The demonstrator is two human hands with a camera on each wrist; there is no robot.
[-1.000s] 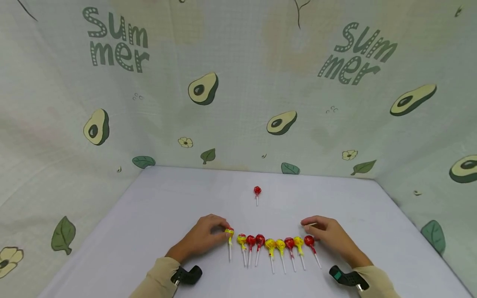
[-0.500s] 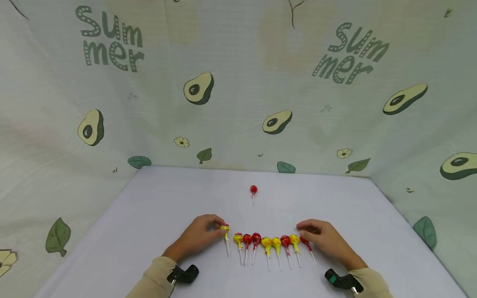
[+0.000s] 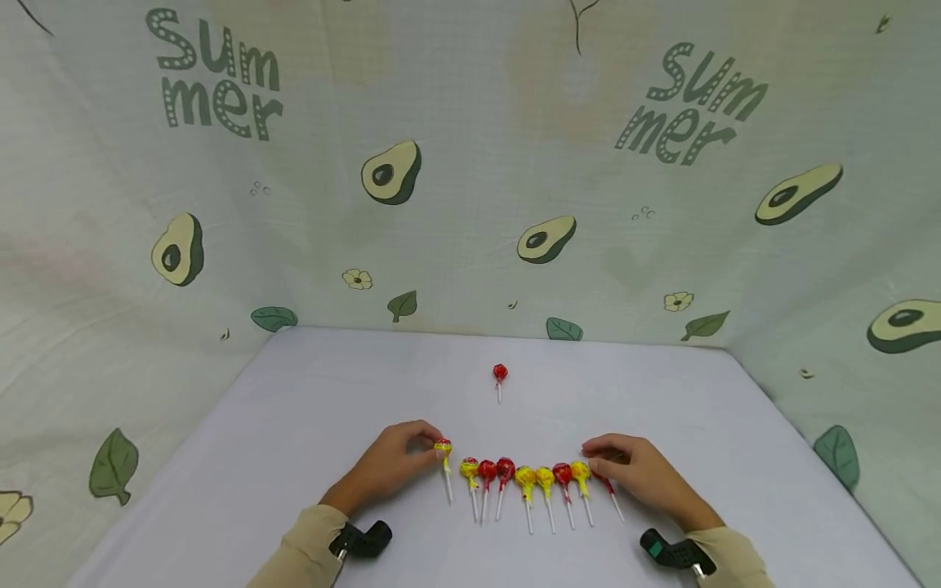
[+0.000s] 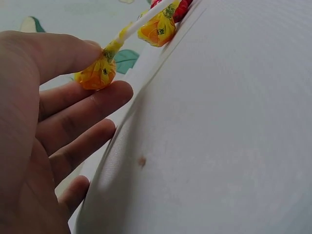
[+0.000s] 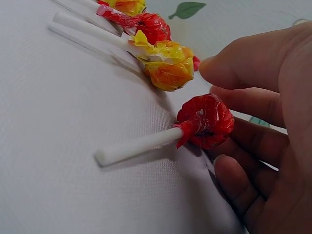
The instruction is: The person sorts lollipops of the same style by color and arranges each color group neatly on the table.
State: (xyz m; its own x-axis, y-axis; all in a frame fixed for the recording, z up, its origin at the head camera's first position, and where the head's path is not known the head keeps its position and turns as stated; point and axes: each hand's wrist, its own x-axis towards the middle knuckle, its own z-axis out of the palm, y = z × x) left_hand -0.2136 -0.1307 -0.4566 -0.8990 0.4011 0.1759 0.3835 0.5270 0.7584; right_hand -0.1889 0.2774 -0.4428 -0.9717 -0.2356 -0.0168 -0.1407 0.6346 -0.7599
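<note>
At the row's left end, my left hand (image 3: 397, 459) pinches a yellow-and-red wrapped lollipop (image 3: 443, 447) by its candy head. In the left wrist view its yellow head (image 4: 100, 73) sits between thumb and fingertips, the white stick pointing away. My right hand (image 3: 635, 469) is at the row's right end, partly covering a red lollipop (image 3: 609, 487) from the head camera. The right wrist view shows that red lollipop (image 5: 207, 121) in front of the loosely bent fingers, unpinched; the thumb tip is near a yellow lollipop (image 5: 168, 68).
Between the hands, several red and yellow lollipops (image 3: 525, 478) form a row, sticks toward me. One red lollipop (image 3: 500, 372) lies apart, farther back on the white table (image 3: 353, 376). A printed cloth (image 3: 470, 269) rises behind the table.
My right hand has shifted leftward, covering more of the end red lollipop. The left hand still pinches its lollipop, now slightly farther from its neighbour. The head view has shifted a little.
</note>
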